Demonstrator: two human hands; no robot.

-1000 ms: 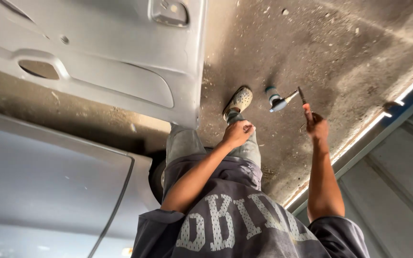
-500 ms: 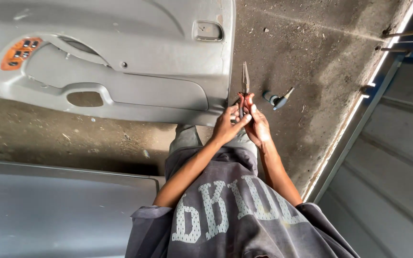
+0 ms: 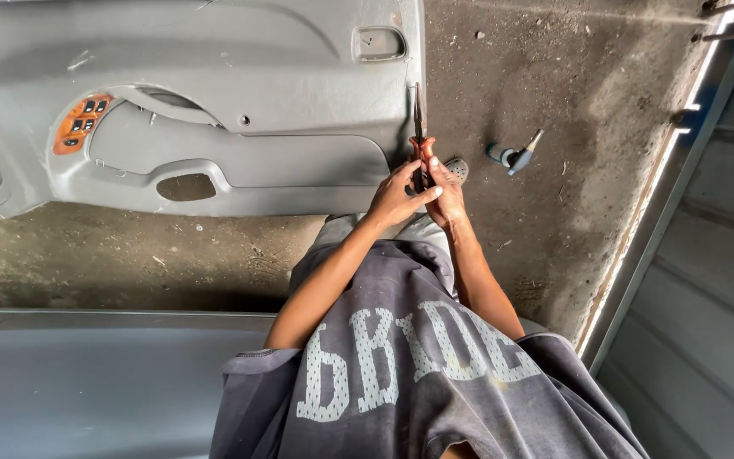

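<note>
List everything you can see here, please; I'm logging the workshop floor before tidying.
Door panel: one, grey, flat on the floor, upper left.
Switch block: one, orange-brown, on the panel's left side.
Pliers: one, red handles, held by both hands at the panel's right edge.
Small tool: one, blue-grey, on the floor right of the hands.
Floor: concrete, dusty.
Left hand: on the handles.
Right hand: on the handles.
</note>
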